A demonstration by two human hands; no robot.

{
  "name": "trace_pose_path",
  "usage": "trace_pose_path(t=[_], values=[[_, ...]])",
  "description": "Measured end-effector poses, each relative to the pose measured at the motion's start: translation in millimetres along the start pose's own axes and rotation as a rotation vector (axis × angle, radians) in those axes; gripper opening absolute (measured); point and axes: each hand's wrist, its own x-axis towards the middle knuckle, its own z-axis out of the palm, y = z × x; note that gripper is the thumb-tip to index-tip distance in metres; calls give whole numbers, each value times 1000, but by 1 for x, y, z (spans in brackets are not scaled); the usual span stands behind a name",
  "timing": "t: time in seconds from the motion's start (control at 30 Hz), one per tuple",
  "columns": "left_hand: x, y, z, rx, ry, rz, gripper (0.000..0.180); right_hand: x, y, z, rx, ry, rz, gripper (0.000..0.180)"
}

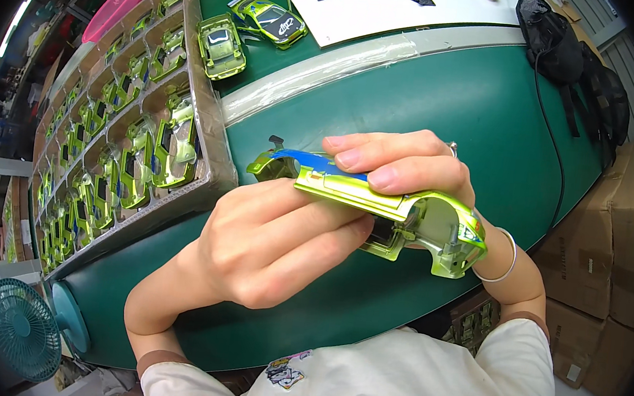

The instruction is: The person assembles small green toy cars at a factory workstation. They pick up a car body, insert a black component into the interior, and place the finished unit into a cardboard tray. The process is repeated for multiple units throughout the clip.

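**Green desk, toy car shell in both hands**

Green desk [449, 96] fills the view, with a cardboard tray [210, 123] of metallic lime-green car shells at its left. Above the desk, the left hand [274, 243] and right hand [404, 168] together grasp one lime-green toy car body [407, 210] with a blue stripe, held on its side. Two finished toy cars [249, 31] stand beyond the tray, near a white sheet [381, 6].

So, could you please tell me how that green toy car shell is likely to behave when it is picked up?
The green toy car shell looks hollow and thin-walled, so probably light and fairly stiff. Its glossy finish may be slippery; both hands, left and right, pinch it by its edges. The open wheel arches and thin pillars could flex or crack if squeezed hard.
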Motion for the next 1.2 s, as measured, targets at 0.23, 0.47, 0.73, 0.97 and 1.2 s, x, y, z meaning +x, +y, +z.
trace_pose_path(t=[0.23,0.47,0.73,0.97,1.2], values=[[1,0,-1,-81,-7,33,25,2,-2,0,19,-47,-7,35],[-5,-8,-1,-204,-86,-49,23,1,0,-1,21,-18,14,34],[-5,-10,4,-254,-56,-108,23,-3,-3,-2,114,1,201,53],[-3,2,6,-255,-9,-208,26,-2,-9,1,240,40,338,68],[-6,5,6,-307,-36,-331,25,-6,-8,2,173,42,381,71]])
